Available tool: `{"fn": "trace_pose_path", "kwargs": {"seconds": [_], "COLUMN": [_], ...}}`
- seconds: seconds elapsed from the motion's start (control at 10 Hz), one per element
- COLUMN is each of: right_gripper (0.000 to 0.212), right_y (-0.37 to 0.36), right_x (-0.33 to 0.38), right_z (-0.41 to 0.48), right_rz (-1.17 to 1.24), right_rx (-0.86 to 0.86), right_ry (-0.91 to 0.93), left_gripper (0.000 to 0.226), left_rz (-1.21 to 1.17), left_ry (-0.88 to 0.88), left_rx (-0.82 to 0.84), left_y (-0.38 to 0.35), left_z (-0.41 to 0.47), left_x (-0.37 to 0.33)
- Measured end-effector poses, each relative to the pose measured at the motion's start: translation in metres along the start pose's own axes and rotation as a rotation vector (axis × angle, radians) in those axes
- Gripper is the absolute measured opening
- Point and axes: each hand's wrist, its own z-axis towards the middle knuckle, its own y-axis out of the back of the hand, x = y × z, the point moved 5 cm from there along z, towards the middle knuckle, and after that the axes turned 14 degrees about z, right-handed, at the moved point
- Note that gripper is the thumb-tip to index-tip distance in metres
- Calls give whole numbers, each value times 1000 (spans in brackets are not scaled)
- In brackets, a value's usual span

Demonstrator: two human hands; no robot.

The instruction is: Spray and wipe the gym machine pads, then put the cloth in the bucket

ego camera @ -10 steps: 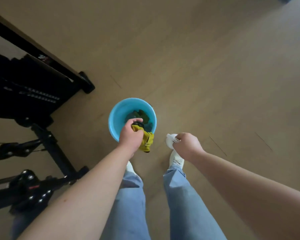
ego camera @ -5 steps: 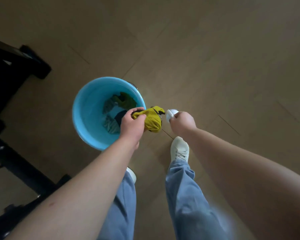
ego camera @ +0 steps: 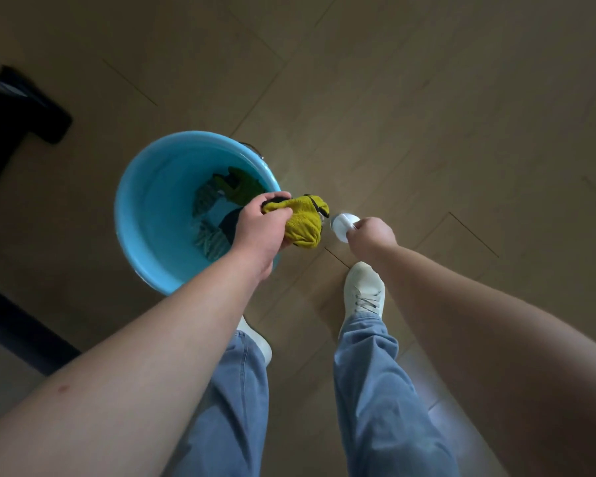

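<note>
Right hand (ego camera: pixel 370 235) hides most of bottle (ego camera: pixel 343 226)

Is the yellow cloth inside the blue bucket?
Out: the left hand grips the bunched yellow cloth beside the blue plastic bucket.

Your left hand (ego camera: pixel 258 232) grips the cloth (ego camera: pixel 303 223) at the bucket's (ego camera: pixel 145 208) 3 o'clock rim. Your right hand (ego camera: pixel 370 234), at the cloth's 3 o'clock, holds a white bottle (ego camera: pixel 341 225) just beside it. Rags (ego camera: pixel 241 185) lie inside the bucket.
</note>
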Motion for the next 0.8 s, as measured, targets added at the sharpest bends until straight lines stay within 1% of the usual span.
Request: {"fn": "trace_pose_path", "kwargs": {"seconds": [0.1,0.2,0.3,0.4,0.5,0.6,0.7,0.8], "right_gripper": [58,88,75,21,21,29,36,46], "right_y": [4,4,0,3,-8,-31,-55,-67], "right_x": [22,58,85,118,147,171,186,198], "right_z": [-15,-49,-80,-118,-155,-186,-197,-198], "right_rz": [-117,-313,-222,104,274,543,669,556], "right_rx": [-16,65,160,188,249,343,326,167], "right_ry": [185,503,605,666,531,419,316,367], "left_gripper": [27,28,27,22,19,13,15,36], "left_rz": [-25,-123,-268,-282,-142,-46,42,279], "left_ry": [16,52,84,-11,-137,-146,-123,-200], "left_rx": [9,41,122,61,-133,-247,-280,-191], "left_y": [4,13,31,65,115,161,191,199], "left_z": [-7,-25,-49,-72,-85,-89,-77,-66], "left_x": [-9,-26,-48,-66,-69,-62,-46,-43]}}
